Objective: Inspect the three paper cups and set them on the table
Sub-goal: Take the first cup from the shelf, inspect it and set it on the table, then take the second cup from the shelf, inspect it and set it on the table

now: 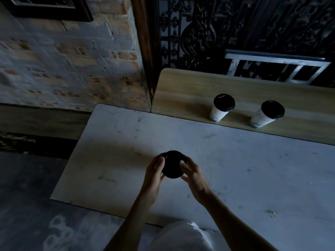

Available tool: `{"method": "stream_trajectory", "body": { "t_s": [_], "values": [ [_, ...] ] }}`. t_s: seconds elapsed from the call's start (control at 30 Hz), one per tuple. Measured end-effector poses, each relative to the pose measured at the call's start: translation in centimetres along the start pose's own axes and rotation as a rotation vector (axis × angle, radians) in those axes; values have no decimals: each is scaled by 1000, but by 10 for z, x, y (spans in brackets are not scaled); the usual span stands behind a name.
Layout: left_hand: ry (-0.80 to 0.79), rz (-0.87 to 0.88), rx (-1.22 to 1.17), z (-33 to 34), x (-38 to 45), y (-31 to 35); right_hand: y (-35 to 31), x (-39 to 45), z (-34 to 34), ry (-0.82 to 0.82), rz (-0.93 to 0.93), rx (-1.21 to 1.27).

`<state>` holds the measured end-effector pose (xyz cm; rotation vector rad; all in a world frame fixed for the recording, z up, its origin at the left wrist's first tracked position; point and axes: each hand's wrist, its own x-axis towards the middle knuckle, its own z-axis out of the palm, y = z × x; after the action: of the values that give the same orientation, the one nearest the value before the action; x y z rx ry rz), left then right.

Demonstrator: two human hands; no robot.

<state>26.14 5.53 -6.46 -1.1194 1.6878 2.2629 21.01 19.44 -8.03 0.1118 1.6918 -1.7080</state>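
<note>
Seen from above, a paper cup with a black lid (173, 163) is held between both my hands over the white marble table (235, 169); only its lid shows. My left hand (154, 171) wraps its left side and my right hand (193, 175) its right side. Whether the cup rests on the table or hangs above it I cannot tell. Two more white paper cups with black lids stand upright on the wooden bench beyond the table: one (220, 110) to the left, the other (265, 115) to the right.
The wooden bench (190, 91) runs along the table's far edge, backed by a dark ornate metal screen (199, 33). A brick wall (72, 60) lies to the left. The table's left edge drops to a dim floor (27, 196).
</note>
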Motion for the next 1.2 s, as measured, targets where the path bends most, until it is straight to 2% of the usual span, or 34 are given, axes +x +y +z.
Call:
{"method": "stream_trajectory", "body": {
  "t_s": [0.13, 0.37, 0.5, 0.67, 0.87, 1.03, 1.2],
  "values": [
    [35, 58, 149, -6, 3, 8, -6, -2, -7, 19, -30, -21],
    [171, 345, 301, 13, 19, 59, -27, 9, -52, 155, -125, 22],
    [108, 427, 296, 55, 37, 90, -50, 24, -88, 274, -166, 99],
    [5, 402, 241, 122, 79, 107, -79, 55, -135, 414, -191, 143],
    [-63, 299, 272, 191, 131, 109, -93, 108, -183, 475, -157, 95],
    [-43, 297, 371, 228, 182, 107, -86, 152, -206, 399, -126, -28],
    [-71, 305, 448, 252, 213, 107, -79, 191, -220, 322, -172, -204]
  ]
}}
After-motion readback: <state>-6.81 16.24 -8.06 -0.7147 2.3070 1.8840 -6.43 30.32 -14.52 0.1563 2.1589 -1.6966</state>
